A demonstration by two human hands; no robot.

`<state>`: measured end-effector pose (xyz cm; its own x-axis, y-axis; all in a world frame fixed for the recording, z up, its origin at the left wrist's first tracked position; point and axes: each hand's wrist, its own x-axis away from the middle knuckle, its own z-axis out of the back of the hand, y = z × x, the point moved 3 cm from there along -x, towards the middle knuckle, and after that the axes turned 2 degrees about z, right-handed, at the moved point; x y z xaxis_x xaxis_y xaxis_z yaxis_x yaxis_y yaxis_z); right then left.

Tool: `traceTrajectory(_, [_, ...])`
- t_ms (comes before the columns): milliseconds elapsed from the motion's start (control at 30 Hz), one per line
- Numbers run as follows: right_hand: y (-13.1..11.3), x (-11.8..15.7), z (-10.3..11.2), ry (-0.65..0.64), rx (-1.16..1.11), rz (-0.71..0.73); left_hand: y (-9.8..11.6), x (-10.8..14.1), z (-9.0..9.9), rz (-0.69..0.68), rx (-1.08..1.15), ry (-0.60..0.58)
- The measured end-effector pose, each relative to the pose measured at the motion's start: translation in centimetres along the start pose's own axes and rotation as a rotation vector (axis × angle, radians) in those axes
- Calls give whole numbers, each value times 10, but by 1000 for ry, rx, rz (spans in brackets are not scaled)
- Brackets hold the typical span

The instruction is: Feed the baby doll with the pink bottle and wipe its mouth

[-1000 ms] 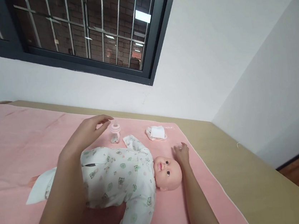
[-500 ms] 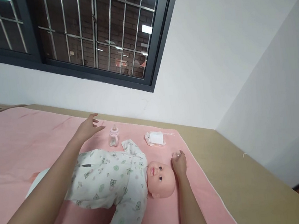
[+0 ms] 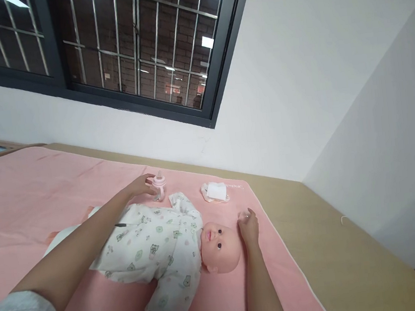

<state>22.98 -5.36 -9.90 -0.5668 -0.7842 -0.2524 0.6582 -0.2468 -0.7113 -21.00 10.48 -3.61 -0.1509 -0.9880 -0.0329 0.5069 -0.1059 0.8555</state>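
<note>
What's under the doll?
The pink mat shows on both sides of the doll, which lies on it. Whether anything else sits directly beneath cannot be seen; the doll's body covers that patch.

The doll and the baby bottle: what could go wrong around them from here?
The baby bottle appears to stand upright on the pink cloth, so a nudge from the left hand at its side might tip it. The left forearm crosses over the doll and could brush it. The right hand is close to the doll's head and might bump it.
</note>
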Motion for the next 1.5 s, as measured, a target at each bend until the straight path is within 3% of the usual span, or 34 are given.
traceTrajectory(333, [-2,1,2,-20,-31,-11,3,-11,-15,-57,16,35])
traceTrajectory(1033, [-4,1,1,-9,-2,-33,0,-13,-17,-114,-101,85])
traceTrajectory(1333, [-4,2,4,20,-78,-34,18,4,-13,-44,-147,183])
traceTrajectory(1500, [-30,3,21,55,-203,-76,45,23,-10,-66,-127,232])
